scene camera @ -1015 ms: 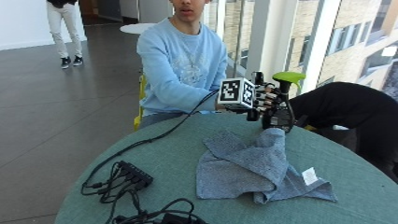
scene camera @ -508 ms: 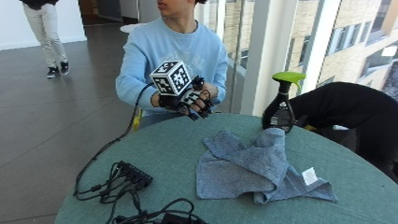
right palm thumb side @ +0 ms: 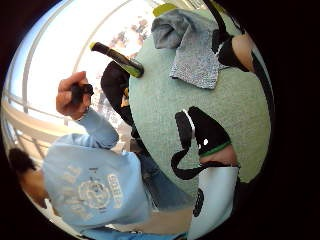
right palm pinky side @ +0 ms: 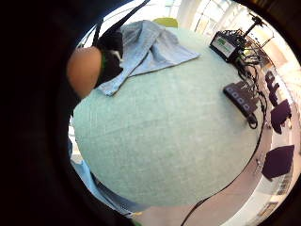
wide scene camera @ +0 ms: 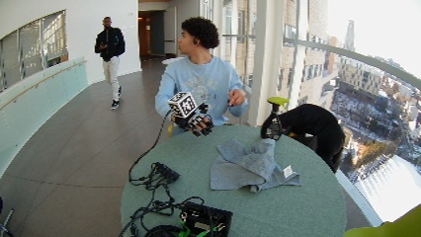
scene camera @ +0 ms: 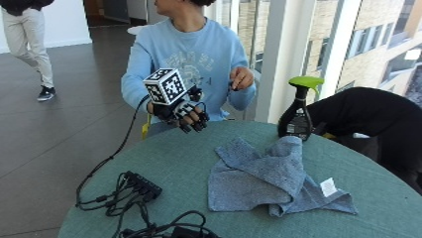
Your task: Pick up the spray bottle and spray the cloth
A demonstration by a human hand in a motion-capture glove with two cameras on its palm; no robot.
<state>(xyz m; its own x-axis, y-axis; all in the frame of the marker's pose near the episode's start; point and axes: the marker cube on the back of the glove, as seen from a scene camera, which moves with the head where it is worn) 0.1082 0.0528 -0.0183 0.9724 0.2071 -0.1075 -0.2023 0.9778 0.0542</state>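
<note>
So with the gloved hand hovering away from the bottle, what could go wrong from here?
The spray bottle stands near the table's far edge; a sideways reach by the right hand might knock it off. The cloth is bunched up beside the bottle, so a low approach could drag it along. Cables lie near the hand's side and may snag.

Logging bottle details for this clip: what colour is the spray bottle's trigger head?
Lime green, on a dark spray bottle; clearest in the outside view.
</note>
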